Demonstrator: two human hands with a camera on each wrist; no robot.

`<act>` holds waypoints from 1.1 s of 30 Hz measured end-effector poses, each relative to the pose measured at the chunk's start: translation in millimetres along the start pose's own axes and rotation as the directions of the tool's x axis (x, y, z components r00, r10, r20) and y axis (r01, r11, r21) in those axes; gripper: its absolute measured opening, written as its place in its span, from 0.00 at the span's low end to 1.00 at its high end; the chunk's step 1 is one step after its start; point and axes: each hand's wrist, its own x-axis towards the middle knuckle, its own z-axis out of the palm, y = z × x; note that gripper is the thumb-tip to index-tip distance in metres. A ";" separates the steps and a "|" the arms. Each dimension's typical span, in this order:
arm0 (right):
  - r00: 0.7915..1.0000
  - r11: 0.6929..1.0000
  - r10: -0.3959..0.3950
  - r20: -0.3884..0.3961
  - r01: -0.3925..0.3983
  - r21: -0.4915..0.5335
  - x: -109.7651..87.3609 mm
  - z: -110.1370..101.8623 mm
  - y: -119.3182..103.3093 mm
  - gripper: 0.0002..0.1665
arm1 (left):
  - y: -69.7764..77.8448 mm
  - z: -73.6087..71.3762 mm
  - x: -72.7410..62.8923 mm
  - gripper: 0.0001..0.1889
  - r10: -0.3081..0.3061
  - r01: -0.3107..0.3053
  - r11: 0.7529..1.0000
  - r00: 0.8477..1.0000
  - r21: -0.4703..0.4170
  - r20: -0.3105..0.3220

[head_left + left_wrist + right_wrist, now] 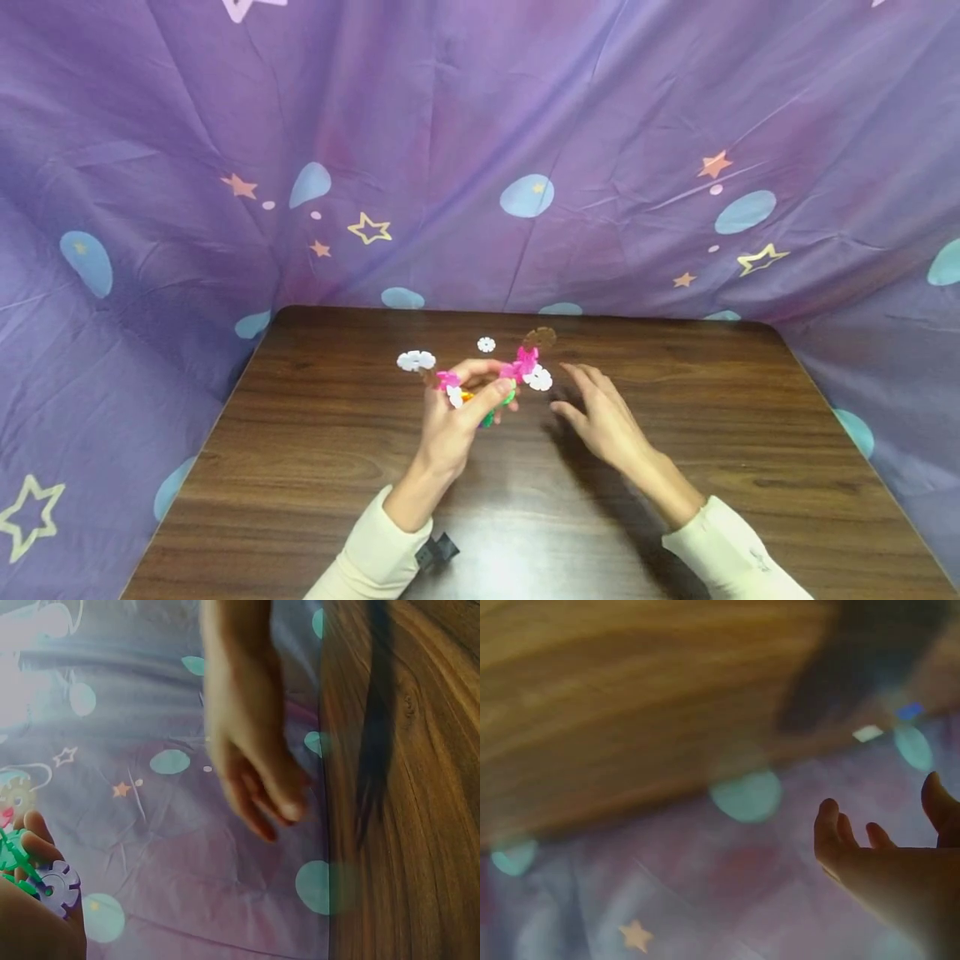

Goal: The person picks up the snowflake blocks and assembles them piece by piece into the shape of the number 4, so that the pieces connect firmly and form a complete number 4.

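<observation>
My left hand [450,429] holds up a chain of joined notched plastic discs, pinching it between thumb and fingers. Pink discs [525,364], a brown disc [540,337] and a white disc [537,378] stick out to its right. Another white disc [416,361] juts out at the left end. In the left wrist view, green discs [13,851] and a purple disc [58,888] show at the fingers; part of the chain is hidden by the hand. My right hand [611,421] hovers over the table to the right, holding nothing, fingers loosely bent and thumb apart.
A loose white disc [486,344] lies on the brown wooden table [315,467] beyond the left hand. In the right wrist view a blue piece [910,711] appears near the table edge. A purple patterned cloth [450,125] hangs behind and beside the table.
</observation>
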 end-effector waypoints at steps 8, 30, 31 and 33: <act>0.993 0.996 0.089 0.081 -0.091 0.013 3.4 26.9 27.9 0.33 | -2.4 0.3 0.0 0.16 -0.003 0.003 1.000 1.000 0.019 0.006; 0.970 0.972 0.194 0.148 -0.210 0.101 43.3 61.1 20.6 0.35 | -1.7 0.9 1.4 0.17 -0.001 0.001 1.000 1.000 0.005 0.009; 0.973 0.974 0.186 0.139 -0.201 0.101 45.1 62.6 20.0 0.34 | -1.7 0.9 1.4 0.17 0.000 0.000 1.000 1.000 0.004 0.009; 0.978 0.978 0.164 0.126 -0.178 0.108 48.7 65.5 19.0 0.30 | -2.1 0.9 1.5 0.17 0.000 0.000 1.000 1.000 0.002 0.008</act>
